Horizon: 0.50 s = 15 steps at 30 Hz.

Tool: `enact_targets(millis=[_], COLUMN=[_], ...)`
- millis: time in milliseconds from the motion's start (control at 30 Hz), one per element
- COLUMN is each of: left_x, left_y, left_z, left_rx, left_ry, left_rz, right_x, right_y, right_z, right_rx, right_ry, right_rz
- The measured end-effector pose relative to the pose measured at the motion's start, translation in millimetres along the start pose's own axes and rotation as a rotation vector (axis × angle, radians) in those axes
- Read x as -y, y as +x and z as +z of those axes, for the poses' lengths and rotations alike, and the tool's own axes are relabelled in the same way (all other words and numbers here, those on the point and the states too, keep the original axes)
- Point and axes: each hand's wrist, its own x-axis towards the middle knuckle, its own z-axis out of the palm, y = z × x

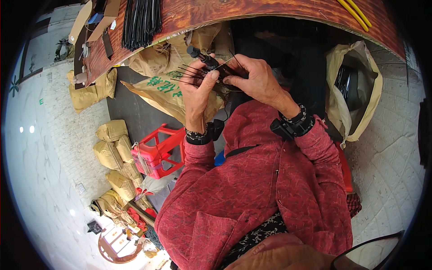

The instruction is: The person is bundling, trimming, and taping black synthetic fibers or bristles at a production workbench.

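Note:
Both of my hands meet in front of me, just below the edge of the wooden table. Between my left hand's (200,94) thumb and fingers is a dark piece with a ribbed black knob (193,51) on its upper end. Several thin black rods (188,74) stick out to the left past these fingers. My right hand (261,81) is closed on the other side, thumb and fingertips pinching the dark end of the same bunch. Fingers cover most of it, so its exact kind does not show. Black bands circle both wrists.
On the brown wooden table (252,9) lie a bundle of black strips (141,24) and yellow rods (355,13). An open sack (375,87) with shiny dark contents stands right. Leftward are a printed sack (148,92), a red plastic stool (155,150) and several packed yellow sacks (111,130).

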Motion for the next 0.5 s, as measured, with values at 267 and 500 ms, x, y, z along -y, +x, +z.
enact_targets(millis=[267, 500], left_x=[0.3, -7.4], left_y=[8.3, 14.1], left_z=[-5.8, -11.4], left_rx=[0.055, 0.065], left_ry=[-0.058, -0.003], left_rz=[0.018, -0.045], right_x=[9.6, 4.5], right_y=[-0.5, 1.4], right_z=[-1.7, 4.1], right_rx=[0.006, -0.020], right_ry=[-0.099, -0.041], right_rz=[0.019, 0.010])
